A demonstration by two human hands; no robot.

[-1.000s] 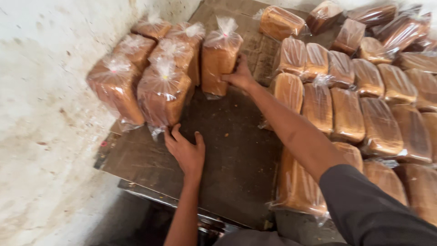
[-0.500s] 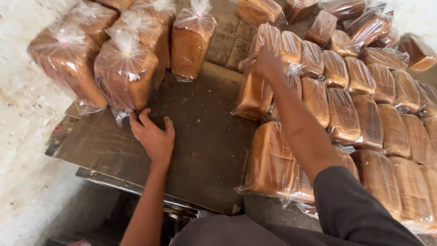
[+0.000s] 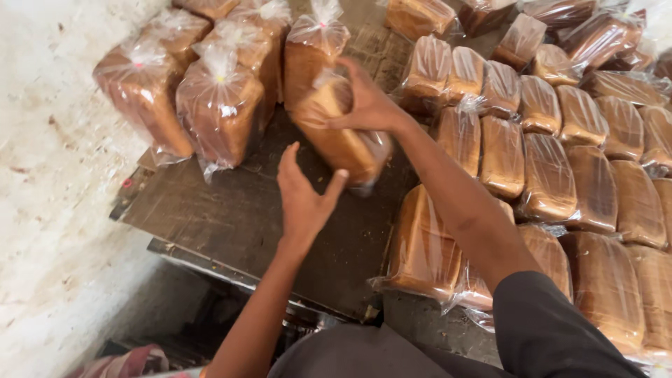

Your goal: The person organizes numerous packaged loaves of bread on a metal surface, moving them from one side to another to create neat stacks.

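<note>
Head view: right hand (image 3: 367, 105) gripped a golden, clear-bagged loaf (image 3: 339, 136), tilted above the worktop (image 3: 231, 217); left hand (image 3: 304, 196) hovered, fingers spread.

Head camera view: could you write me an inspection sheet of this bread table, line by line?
Surface: dark worn board, bare at the near left.
Job's things: bagged loaf tilted, gripped by the right hand.
Clutter: upright tied bagged loaves at the far left; rows of bagged loaves lying flat at the right.
Grippers: left hand open, just below the tilted loaf, whether touching cannot be told.
Cables: nothing seen.
Surroundings: stained pale wall at the left; striped cloth below.
</note>
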